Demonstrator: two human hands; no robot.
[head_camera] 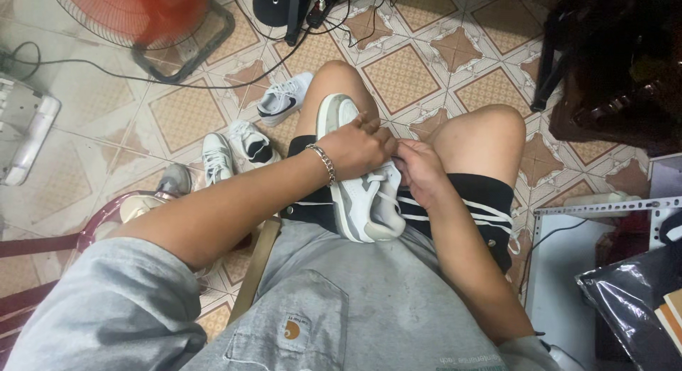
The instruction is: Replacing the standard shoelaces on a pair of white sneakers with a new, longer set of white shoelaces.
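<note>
Here, mid-frame, my left hand (pixel 357 148) grips the white and grey shoe (pixel 359 193) so it stays on my lap, while my right hand (pixel 419 170) pinches its lace (pixel 389 195).

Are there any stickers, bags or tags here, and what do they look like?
Patch: on the grey shirt's chest pocket, small white square with an orange-brown curl.
Hem print: low on the shirt, a faint teal line.
Bag: far right, shiny black plastic, crinkled.
No screens or signs show.

The left hand (pixel 359 147) and right hand (pixel 419 170) hide the sneaker's (pixel 362 200) laces; the fan (pixel 138 15) is cropped.
</note>
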